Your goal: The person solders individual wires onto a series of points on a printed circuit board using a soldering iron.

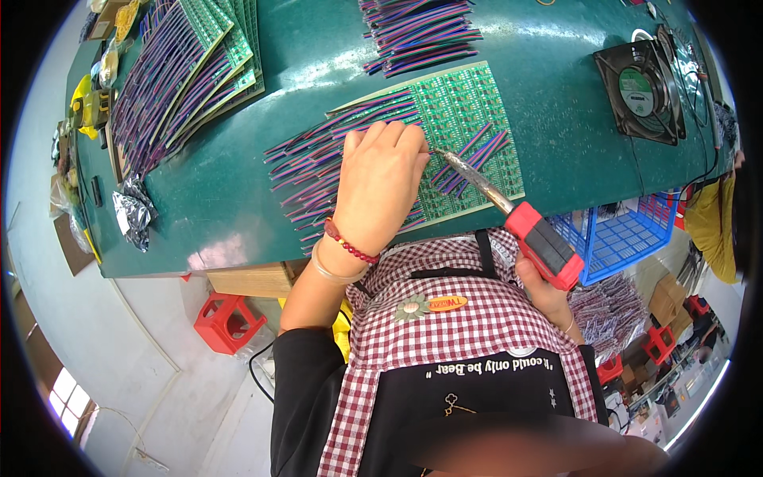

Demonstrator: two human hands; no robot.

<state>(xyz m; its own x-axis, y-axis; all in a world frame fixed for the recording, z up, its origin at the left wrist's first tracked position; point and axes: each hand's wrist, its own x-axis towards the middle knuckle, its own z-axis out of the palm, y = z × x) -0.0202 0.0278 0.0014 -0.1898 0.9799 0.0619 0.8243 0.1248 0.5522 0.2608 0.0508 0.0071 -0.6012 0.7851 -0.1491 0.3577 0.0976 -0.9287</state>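
Observation:
A green circuit board panel (pixel 457 95) lies on the table in front of me, with rows of small parts. Many thin multi-coloured wires (pixel 306 159) stick out from its left side. A loose bunch of similar wires (pixel 481 159) rests on the right part of the panel. My left hand (pixel 381 175) is over the panel, its fingers pinched together; whatever they grip is hidden behind them. My right hand (pixel 544 294) is closed around the red and black handle of a soldering iron (pixel 548 246). The iron's tip points up and left, close by my left fingertips.
Stacked panels with wires (pixel 183 87) lie at the far left, and another wire bundle (pixel 421 36) is at the far middle. A black fan (pixel 640 91) stands at the right. Crumpled foil (pixel 133 213) lies near the left edge. A blue crate (pixel 628 238) is below the table's right edge.

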